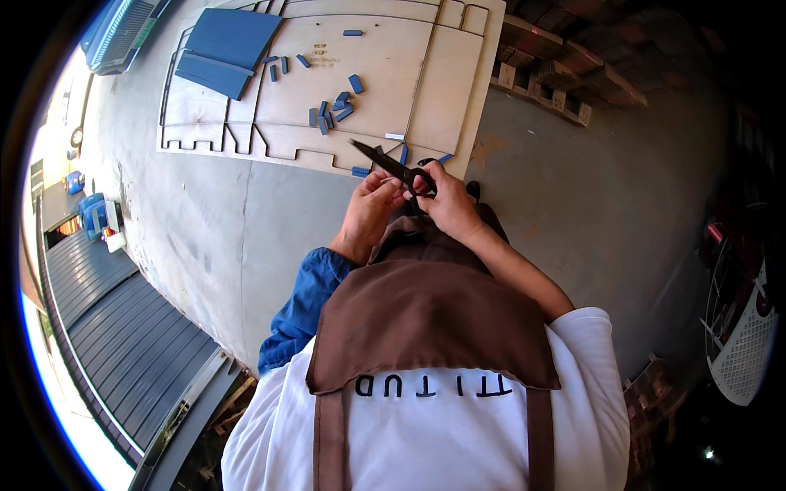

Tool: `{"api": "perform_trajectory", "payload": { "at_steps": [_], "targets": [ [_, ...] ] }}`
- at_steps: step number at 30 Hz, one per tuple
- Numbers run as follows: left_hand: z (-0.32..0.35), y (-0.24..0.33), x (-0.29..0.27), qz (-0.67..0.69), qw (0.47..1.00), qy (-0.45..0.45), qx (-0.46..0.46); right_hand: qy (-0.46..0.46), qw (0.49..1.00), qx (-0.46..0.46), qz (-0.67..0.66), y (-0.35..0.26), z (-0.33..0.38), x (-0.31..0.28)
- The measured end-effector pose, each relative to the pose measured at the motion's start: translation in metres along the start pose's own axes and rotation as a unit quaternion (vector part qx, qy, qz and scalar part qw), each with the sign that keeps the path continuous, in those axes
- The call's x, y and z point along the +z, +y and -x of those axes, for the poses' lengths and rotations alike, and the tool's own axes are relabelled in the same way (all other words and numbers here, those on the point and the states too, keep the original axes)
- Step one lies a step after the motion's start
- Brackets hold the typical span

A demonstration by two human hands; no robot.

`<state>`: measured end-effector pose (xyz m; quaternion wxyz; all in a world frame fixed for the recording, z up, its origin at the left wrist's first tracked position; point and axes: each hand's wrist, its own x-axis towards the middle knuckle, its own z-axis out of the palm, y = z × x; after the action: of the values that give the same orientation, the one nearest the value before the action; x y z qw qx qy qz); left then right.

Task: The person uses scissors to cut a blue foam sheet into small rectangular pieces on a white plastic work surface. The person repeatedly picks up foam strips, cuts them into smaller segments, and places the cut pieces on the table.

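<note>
In my right hand [448, 203] is a pair of black scissors [388, 160], fingers wrapped round the handles, blades pointing up and to the left. Beside it my left hand [370, 210] is closed in a pinch close to the scissors' pivot; what sits between its fingertips is too small to make out. Both hands are in front of my brown apron, at the near edge of a plywood board [385, 74] with dark cut lines. Small blue blocks [344, 112] lie scattered on the board, and a short white strip [395, 136] lies just beyond my hands.
Blue sheets [228, 49] lie at the board's far left. Wooden pallets [544, 82] stand along its right side. A white perforated chair [745, 352] is at the far right. Dark corrugated panels [123, 303] and a blue container [94, 214] are on the left, over grey concrete floor [303, 213].
</note>
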<state>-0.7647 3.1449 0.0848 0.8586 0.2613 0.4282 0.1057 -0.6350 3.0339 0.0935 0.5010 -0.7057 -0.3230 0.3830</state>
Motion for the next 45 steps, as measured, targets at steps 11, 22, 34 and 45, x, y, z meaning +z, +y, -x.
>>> {"api": "perform_trajectory", "payload": {
  "at_steps": [11, 22, 34, 45],
  "targets": [
    [0.014, -0.004, 0.011, -0.064, 0.995, 0.03, -0.076, 0.061, 0.996, -0.032, 0.052, 0.025, 0.017, -0.013],
    [0.007, -0.012, 0.013, -0.091, 0.994, 0.038, -0.054, 0.086, 0.918, -0.17, 0.349, 0.063, -0.018, -0.049],
    [-0.004, -0.004, 0.017, -0.079, 0.995, 0.026, -0.055, 0.059, 0.973, -0.054, 0.217, 0.057, 0.0, -0.056],
    [0.0, -0.017, 0.034, -0.096, 0.989, -0.014, -0.11, 0.009, 1.0, 0.019, 0.003, 0.034, 0.024, -0.038]
  ]
}}
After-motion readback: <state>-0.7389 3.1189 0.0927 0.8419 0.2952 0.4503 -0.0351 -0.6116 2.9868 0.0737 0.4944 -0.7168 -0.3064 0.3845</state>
